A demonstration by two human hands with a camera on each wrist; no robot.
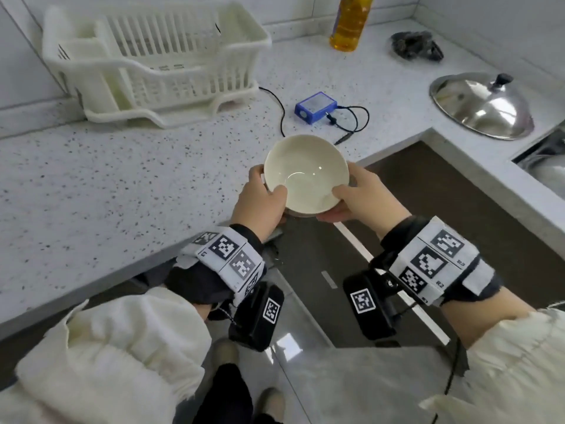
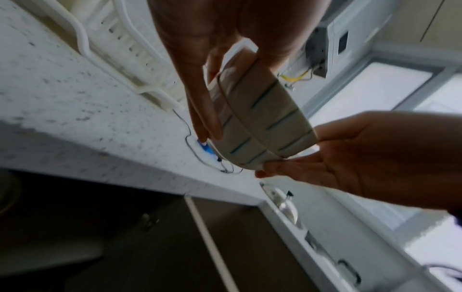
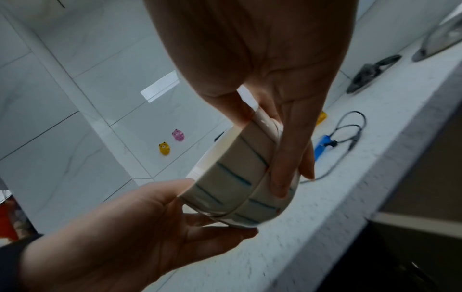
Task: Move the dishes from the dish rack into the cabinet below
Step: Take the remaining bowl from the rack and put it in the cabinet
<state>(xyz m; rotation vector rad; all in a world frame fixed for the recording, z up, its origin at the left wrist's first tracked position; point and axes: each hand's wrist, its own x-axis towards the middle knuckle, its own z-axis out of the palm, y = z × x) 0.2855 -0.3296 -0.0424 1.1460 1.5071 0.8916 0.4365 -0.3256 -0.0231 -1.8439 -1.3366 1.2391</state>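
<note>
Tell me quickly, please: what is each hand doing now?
Left hand: closed on the stacked bowls, thumb over the rim.
Right hand: closed on the same stacked bowls, opposite side.

Just the random counter stuff in this kitchen

Speckled white countertop [image 1: 107, 185] has a little blue box [image 1: 315, 107] with black cables [image 1: 356, 119] looped beside it, a bottle of yellow oil [image 1: 350, 24] at the back by the wall, a dark crumpled thing [image 1: 416, 45] near that, and a shiny steel pot lid [image 1: 483, 105] with a black knob off to the right. Two tiny bear figures, yellow [image 3: 164, 148] and pink [image 3: 178, 135], on the tile.
</note>
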